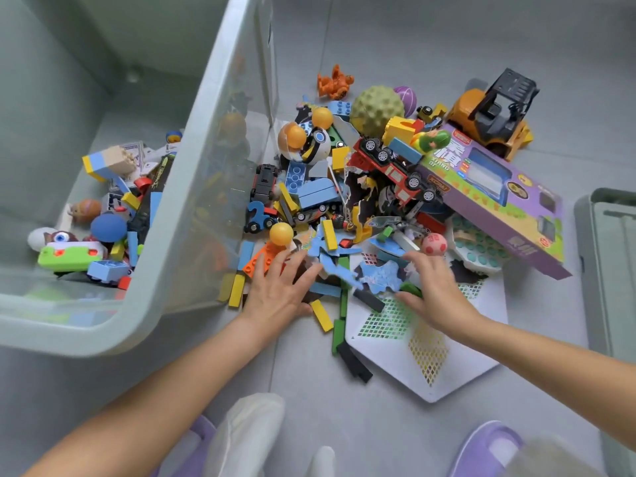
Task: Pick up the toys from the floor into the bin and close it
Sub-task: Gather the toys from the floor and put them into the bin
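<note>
1. The left hand [280, 289] is lying spread, fingers wide, on the toy pile [371, 187] on the floor.
2. The right hand [432, 285] is reaching open over blue puzzle pieces [377, 277], holding nothing.
3. The translucent bin [192, 187] is standing left of the pile, partly filled.

I see grey floor tiles [430, 46] running to the top edge, and my two purple slippers [481, 449] near the floor's bottom edge, well apart.

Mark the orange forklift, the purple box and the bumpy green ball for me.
orange forklift [478, 110]: head view, on its orange body.
purple box [516, 204]: head view, on its top face.
bumpy green ball [377, 106]: head view, on its middle.
</note>
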The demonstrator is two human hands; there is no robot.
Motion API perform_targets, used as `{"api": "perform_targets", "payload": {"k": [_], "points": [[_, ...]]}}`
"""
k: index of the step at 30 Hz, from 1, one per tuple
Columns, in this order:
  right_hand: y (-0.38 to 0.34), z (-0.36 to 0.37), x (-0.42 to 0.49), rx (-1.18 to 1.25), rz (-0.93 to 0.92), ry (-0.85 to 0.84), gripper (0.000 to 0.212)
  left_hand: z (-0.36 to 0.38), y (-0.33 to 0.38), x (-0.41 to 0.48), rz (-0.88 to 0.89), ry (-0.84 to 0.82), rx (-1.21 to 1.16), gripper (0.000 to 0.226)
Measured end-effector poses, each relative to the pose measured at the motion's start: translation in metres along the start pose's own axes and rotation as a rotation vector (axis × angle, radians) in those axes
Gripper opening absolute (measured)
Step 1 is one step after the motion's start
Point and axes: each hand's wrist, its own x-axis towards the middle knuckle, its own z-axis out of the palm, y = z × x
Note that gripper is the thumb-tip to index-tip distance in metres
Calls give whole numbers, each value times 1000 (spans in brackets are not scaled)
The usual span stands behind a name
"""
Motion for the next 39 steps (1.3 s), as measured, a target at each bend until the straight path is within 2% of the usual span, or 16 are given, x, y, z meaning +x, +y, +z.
{"api": "perform_targets", "payload": {"k": [2, 6, 10, 12, 14, 16, 19, 24, 29, 34, 39], "points": [[-19, 3, 8, -59, -4, -32, 77, -9, 4, 7, 81, 3, 4, 106], [-38, 9, 8, -144, 57, -33, 99, -22, 15, 22, 138, -107, -25, 107], [-48, 23, 8, -232, 25, 5, 100, -13, 19, 25, 255, 61, 12, 117], [-50, 27, 8, -266, 3, 26, 94, -10, 21, 28, 343, 102, 141, 101], [-51, 29, 8, -284, -21, 26, 88, -15, 26, 33, 379, 119, 218, 76], [-53, 30, 8, -300, -49, 21, 81, -17, 28, 39, 371, 118, 227, 48], [-53, 31, 8, -344, -114, 20, 67, -22, 27, 41, 351, 75, 169, 37], [-40, 23, 13, -376, -253, -31, 56, -21, 18, 33, 271, -86, 5, 55], [-40, 16, 23, -331, -170, -94, 61, -18, 11, 22, 157, -120, -172, 62], [-51, 11, 24, -297, -111, -130, 60, -19, 32, 12, 17, -289, -211, 94], [-52, 9, 23, -353, -135, -142, 57, -19, 46, 11, -104, -309, -432, 73]]}}
